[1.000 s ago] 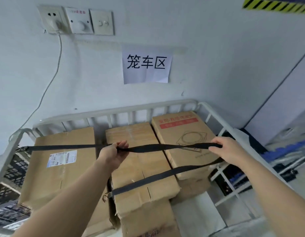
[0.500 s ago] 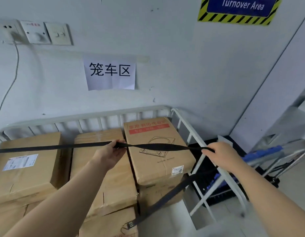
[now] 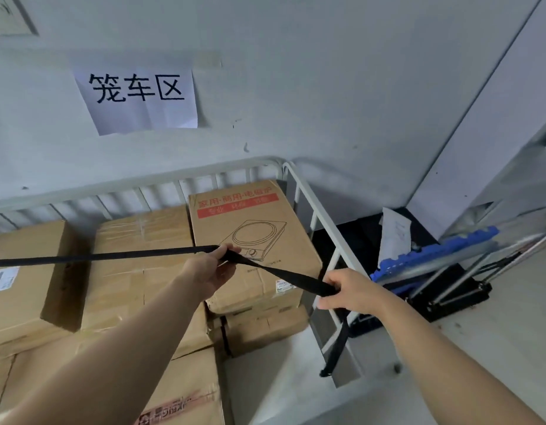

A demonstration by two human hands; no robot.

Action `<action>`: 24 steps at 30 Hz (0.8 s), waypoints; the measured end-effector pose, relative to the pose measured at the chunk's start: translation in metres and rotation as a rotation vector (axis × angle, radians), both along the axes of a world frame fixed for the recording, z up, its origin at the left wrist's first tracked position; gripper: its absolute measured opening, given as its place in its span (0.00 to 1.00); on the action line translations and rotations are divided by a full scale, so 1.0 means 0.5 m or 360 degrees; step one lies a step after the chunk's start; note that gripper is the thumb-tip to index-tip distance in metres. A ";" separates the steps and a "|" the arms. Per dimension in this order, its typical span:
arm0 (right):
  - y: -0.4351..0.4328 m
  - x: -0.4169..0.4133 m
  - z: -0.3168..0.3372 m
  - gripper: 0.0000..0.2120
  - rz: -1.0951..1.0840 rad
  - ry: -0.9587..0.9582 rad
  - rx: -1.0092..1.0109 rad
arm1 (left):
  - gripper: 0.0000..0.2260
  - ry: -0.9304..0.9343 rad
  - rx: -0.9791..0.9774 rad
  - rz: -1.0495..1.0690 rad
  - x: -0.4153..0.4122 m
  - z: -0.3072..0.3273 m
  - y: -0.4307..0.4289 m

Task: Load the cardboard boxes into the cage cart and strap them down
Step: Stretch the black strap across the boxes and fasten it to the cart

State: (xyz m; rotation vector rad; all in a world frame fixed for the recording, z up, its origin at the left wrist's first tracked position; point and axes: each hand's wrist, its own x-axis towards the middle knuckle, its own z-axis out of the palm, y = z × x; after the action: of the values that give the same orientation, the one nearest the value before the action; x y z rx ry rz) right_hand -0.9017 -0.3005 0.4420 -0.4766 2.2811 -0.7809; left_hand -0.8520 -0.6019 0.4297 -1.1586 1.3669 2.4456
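Several cardboard boxes fill the white cage cart (image 3: pixel 308 191); the rightmost box (image 3: pixel 250 237) carries a red label and a line drawing of a cooker. A black strap (image 3: pixel 112 256) runs in from the left across the box tops. My left hand (image 3: pixel 208 271) pinches it above the middle boxes. From there the strap twists down to my right hand (image 3: pixel 351 291), which grips it beside the cart's right rail. The loose tail (image 3: pixel 336 348) hangs below that hand, its end near the floor.
A paper sign (image 3: pixel 136 96) is taped to the wall behind the cart. To the right lie a blue plastic pallet (image 3: pixel 434 256) and a folded black hand truck (image 3: pixel 449 296) on the pale floor. A grey partition rises at far right.
The view has swung right and closer. My right hand has dropped lower beside the right rail, pulling the strap downward; the loose tail now hangs straight down instead of slanting under the boxes.
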 end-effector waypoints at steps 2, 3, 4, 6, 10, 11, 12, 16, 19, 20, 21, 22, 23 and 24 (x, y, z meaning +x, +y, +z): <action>0.025 -0.013 -0.001 0.12 -0.0026 -0.0057 0.0023 | 0.07 -0.0014 0.0023 -0.0031 -0.022 -0.010 0.010; 0.039 -0.020 -0.001 0.12 -0.0069 -0.0074 0.0024 | 0.07 -0.0023 0.0040 -0.0050 -0.033 -0.013 0.015; 0.053 -0.025 0.000 0.10 -0.0123 -0.0091 0.0017 | 0.07 -0.0031 0.0064 -0.0072 -0.044 -0.016 0.021; 0.071 -0.032 -0.002 0.06 -0.0250 -0.0078 -0.0006 | 0.07 -0.0034 0.0133 -0.0113 -0.061 -0.023 0.041; 0.056 -0.041 -0.021 0.15 -0.0372 0.0457 0.0204 | 0.07 -0.0097 0.0196 -0.0174 -0.079 -0.047 0.098; 0.049 -0.045 -0.028 0.18 -0.0397 0.0553 0.0260 | 0.07 -0.0125 0.0202 -0.0181 -0.081 -0.051 0.109; 0.043 -0.050 -0.036 0.18 -0.0423 0.0592 0.0282 | 0.07 -0.0144 0.0214 -0.0187 -0.084 -0.055 0.117; 0.048 -0.086 -0.073 0.10 -0.0423 0.0431 0.0257 | 0.08 -0.0178 0.0172 -0.0197 -0.103 -0.072 0.137; 0.064 -0.119 -0.103 0.10 -0.0343 0.0190 0.0138 | 0.08 -0.0169 0.0102 -0.0151 -0.118 -0.086 0.156; 0.073 -0.130 -0.110 0.10 -0.0332 0.0090 0.0093 | 0.07 -0.0156 0.0076 -0.0126 -0.124 -0.092 0.163; 0.086 -0.141 -0.116 0.09 -0.0332 -0.0007 0.0048 | 0.06 -0.0136 0.0054 -0.0102 -0.129 -0.097 0.170; 0.101 -0.151 -0.120 0.10 -0.0342 -0.0079 0.0013 | 0.05 -0.0116 0.0038 -0.0084 -0.135 -0.102 0.179; 0.119 -0.163 -0.125 0.13 -0.0358 -0.0111 -0.0001 | 0.04 -0.0108 0.0026 -0.0072 -0.141 -0.106 0.189; 0.138 -0.176 -0.132 0.15 -0.0384 -0.0109 -0.0010 | 0.05 -0.0115 0.0008 -0.0070 -0.148 -0.111 0.202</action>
State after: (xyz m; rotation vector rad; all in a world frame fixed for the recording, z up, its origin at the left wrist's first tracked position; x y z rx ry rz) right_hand -0.9896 -0.2313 0.3761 -0.1751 2.2985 -0.9076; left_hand -0.9258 -0.5010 0.3743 -1.1906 1.3503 2.3521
